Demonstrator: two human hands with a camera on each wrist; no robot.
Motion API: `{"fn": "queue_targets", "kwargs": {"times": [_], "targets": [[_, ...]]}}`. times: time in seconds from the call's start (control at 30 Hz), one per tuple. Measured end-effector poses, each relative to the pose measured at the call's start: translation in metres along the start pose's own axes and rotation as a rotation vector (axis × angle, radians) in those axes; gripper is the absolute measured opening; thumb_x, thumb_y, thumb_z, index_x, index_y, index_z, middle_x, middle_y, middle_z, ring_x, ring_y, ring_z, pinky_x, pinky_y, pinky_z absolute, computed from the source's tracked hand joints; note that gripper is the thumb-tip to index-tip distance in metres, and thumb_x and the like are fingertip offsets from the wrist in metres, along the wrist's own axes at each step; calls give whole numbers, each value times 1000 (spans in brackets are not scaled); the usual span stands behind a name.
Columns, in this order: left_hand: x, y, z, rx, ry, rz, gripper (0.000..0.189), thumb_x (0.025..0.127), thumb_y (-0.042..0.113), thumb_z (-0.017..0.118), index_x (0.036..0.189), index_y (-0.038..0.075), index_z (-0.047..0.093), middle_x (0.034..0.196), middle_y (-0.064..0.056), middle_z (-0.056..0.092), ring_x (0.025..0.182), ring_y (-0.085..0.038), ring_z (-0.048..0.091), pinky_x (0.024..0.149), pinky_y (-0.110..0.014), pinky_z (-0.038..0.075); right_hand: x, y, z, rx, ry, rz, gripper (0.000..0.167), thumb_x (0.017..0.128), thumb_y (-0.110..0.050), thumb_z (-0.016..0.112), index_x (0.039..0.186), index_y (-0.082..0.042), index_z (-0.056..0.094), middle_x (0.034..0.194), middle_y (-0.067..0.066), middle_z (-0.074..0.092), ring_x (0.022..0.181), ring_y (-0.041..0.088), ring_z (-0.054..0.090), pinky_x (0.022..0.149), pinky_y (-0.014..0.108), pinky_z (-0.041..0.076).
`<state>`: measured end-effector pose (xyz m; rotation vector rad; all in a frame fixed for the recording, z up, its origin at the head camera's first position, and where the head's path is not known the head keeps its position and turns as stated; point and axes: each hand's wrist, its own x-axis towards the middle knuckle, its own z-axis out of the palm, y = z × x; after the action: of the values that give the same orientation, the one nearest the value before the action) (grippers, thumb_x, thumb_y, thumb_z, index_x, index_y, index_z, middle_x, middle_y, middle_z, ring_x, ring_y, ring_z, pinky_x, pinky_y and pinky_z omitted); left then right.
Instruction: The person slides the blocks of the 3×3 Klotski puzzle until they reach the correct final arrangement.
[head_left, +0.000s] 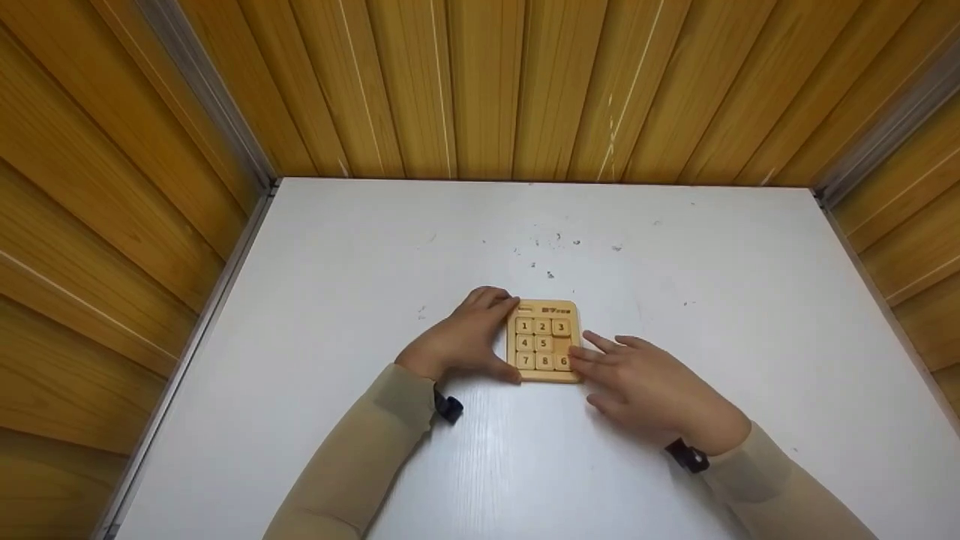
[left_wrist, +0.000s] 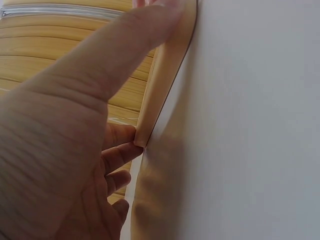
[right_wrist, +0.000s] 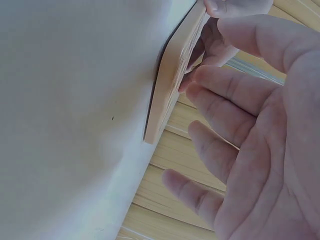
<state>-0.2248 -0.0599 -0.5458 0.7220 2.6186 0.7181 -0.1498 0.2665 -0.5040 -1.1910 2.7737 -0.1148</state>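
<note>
A wooden number slide puzzle lies flat on the white table. Its tiles read 1, 2, 3 on top, 4 and 5 with a gap at the right in the middle row, and 7, 8, 6 below. My left hand grips the puzzle's left side, thumb at the near corner and fingers at the far corner. With loosely extended fingers, my right hand touches the 6 tile at the right edge. From the right wrist, the puzzle's side shows beside that hand; its tile faces are hidden there.
The white table carries small dark scuff marks beyond the puzzle. Wood-patterned panels rise along its back, left and right edges. A dark strap piece sits at the left wrist, another at the right.
</note>
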Motion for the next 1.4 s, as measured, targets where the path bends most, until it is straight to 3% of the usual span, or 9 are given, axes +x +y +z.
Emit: {"fn": "queue_targets", "kwargs": {"times": [0.4,0.77,1.4], "targets": [[-2,2,-2,-10,1,-3,136,74,62,103,180,16,31,183,0,33,175,-20,20,144,-41,30,-2,-5,3,27,-34,14,58,110,-39,71,162,-17,64,172,-5,58,167,32,48,132,64,45],[-2,1,-1,-33,-3,-10,137,73,60,104,180,16,31,183,-1,33,176,-20,19,144,-41,30,3,-9,6,1,-29,-3,56,108,-39,72,157,-13,69,168,-3,63,163,31,53,127,62,51],[-2,0,-1,-21,2,0,137,74,62,103,180,17,31,184,0,32,176,-20,19,144,-42,29,10,-1,9,4,-13,15,50,110,-35,70,157,-19,70,165,-5,65,161,31,56,124,62,54]]}}
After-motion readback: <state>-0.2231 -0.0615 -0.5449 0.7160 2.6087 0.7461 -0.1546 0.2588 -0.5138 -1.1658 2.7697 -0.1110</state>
